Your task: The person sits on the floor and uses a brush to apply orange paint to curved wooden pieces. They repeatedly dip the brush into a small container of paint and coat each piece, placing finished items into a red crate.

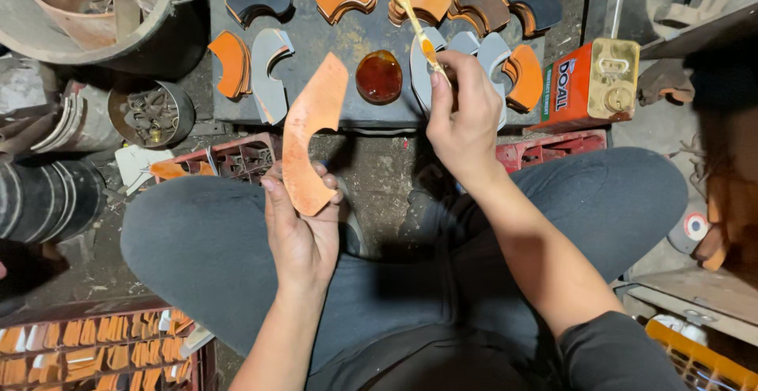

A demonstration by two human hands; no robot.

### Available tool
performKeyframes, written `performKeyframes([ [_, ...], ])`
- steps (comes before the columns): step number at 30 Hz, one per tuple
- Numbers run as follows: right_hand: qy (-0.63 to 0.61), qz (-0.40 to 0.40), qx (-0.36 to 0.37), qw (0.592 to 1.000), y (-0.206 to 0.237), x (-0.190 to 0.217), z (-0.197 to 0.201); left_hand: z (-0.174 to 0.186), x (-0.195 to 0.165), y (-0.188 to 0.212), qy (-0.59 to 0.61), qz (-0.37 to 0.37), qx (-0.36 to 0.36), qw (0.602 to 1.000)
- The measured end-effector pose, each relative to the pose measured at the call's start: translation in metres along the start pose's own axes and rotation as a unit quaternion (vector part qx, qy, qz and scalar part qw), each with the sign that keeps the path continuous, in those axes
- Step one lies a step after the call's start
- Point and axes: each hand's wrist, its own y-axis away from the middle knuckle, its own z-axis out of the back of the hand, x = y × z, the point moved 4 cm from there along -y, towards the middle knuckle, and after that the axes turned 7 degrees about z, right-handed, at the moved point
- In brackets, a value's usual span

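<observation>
A: Leather piece (312,134), orange, curved like a boot-shaped cutout, stands upright at centre-left, above the person's lap. What holds it?

B: Left hand (300,225). Fingers curled round the lower end, thumb on the near edge; closed firmly on it. Upper end reaches over the near edge of the dark slab (332,43).

A: Far left of that?

B: Big round tub (95,12) at the far left corner, with a small tin of metal bits (154,113) nearer. Near left, a red crate of orange strips (95,351).

A: On the slab?

B: Stacks of curved pieces, orange, grey and dark, spread along it: an orange stack (233,63) at the left end, a grey piece (268,71) just beside it. In the middle, a pool of amber glue (379,77), just right of the held piece.

A: Right hand?

B: Right hand (466,118) is right of the glue, over the grey pieces. Fingers pinched shut around a yellow brush (414,20), handle pointing far and left. Bristle end hidden behind the hand; cannot tell what it touches.

A: Further right?

B: Orange rectangular can (588,83) with a brass-coloured top, lying at the slab's right end. Grey trouser knees spread to both sides, near.
</observation>
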Motion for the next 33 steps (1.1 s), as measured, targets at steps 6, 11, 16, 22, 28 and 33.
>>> performKeyframes([
  [6, 0.024, -0.065, 0.124, 0.990, 0.016, -0.029, -0.042, -0.006, 0.004, -0.007, -0.022, 0.009, -0.008, 1.000],
  [11, -0.087, -0.190, 0.081, 0.974, 0.011, -0.054, -0.027, -0.035, 0.008, -0.013, -0.083, 0.051, 0.012, 0.995],
  [16, -0.242, -0.239, 0.057, 0.939, -0.020, -0.041, 0.033, -0.077, -0.001, -0.046, -0.152, 0.025, 0.060, 0.986],
  [22, -0.213, -0.184, 0.065, 0.957, -0.022, -0.033, 0.059, -0.077, 0.006, -0.068, -0.143, -0.022, 0.005, 0.989],
  [28, -0.072, -0.165, 0.145, 0.973, 0.005, -0.056, -0.002, -0.048, 0.004, -0.076, -0.103, -0.030, -0.049, 0.993],
  [33, 0.033, -0.068, 0.209, 0.975, 0.006, -0.053, -0.041, -0.055, 0.002, -0.079, -0.093, -0.023, -0.032, 0.995],
])
